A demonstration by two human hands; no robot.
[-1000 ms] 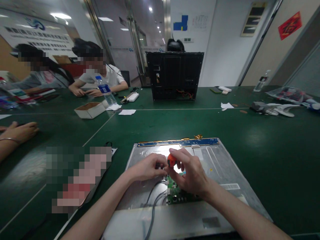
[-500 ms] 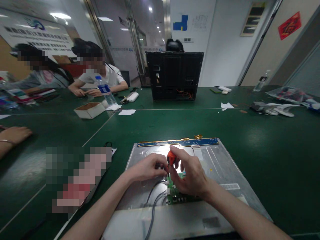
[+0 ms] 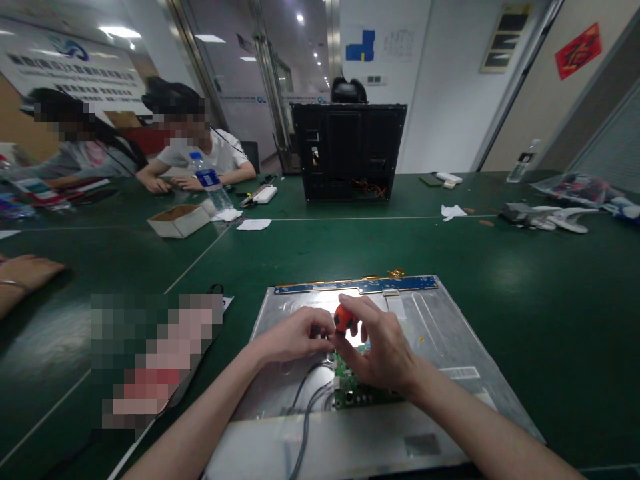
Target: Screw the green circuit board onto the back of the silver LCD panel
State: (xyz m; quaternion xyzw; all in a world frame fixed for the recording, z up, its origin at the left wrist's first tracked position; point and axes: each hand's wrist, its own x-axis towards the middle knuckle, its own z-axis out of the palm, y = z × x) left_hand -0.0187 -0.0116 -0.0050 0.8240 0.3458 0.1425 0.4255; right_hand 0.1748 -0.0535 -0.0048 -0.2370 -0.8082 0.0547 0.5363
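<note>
- Right hand [image 3: 381, 352] wrapped around an orange-handled screwdriver [image 3: 343, 319], fingers closed on the handle, tool pointing down at the small green circuit board [image 3: 354, 388] right under the palm.
- Left hand [image 3: 295, 335] just beside the right, fingertips pinched together at the screwdriver shaft area, touching or nearly touching the right hand's fingers; can't tell what, if anything, it pinches.
- Board sits on the back of a metal display panel [image 3: 440, 327], which lies flat on the green table [image 3: 550, 280] under both forearms.
- Grey cables [image 3: 306, 407] run from the board toward the person, below the left wrist.
- Blue strip board [image 3: 350, 287] along the panel's far edge, just beyond the hands.
- Black open chassis [image 3: 349, 151] stands upright well beyond the hands, across the table.
- Far left of the hands: cardboard box [image 3: 180, 219], water bottle [image 3: 210, 181], two other people seated behind them.
- Another person's hand [image 3: 25, 272] rests on the table, well left of the left hand.
- Far right: white plastic parts [image 3: 560, 219] and a second bottle [image 3: 523, 162].
</note>
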